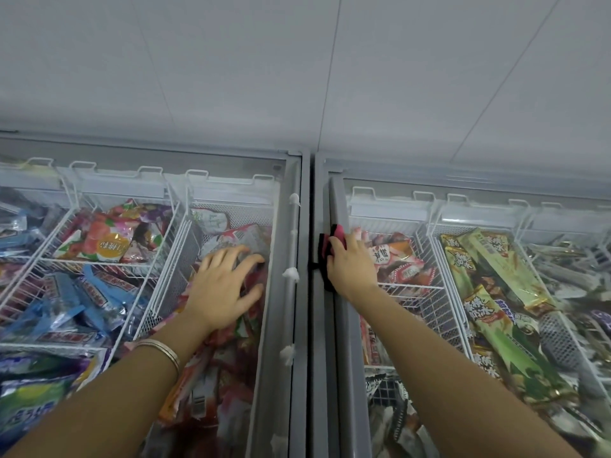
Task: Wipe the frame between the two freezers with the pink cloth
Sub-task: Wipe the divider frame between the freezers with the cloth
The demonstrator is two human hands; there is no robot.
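Observation:
Two glass-topped chest freezers stand side by side, and a grey frame (307, 342) with a dark gap runs between them from near to far. My right hand (350, 267) presses the pink cloth (325, 247) onto the right freezer's side of that frame, about midway along. The cloth is pink with a dark edge and is mostly covered by my fingers. My left hand (224, 285) lies flat, fingers spread, on the left freezer's glass lid (261, 375) and holds nothing. A metal bangle (162, 350) sits on my left wrist.
White blobs of frost or tissue (291, 274) cling to the left freezer's rail at several spots. White wire baskets (155, 282) under the glass hold colourful ice-cream packets (502, 299). A pale panelled wall (297, 67) rises right behind both freezers.

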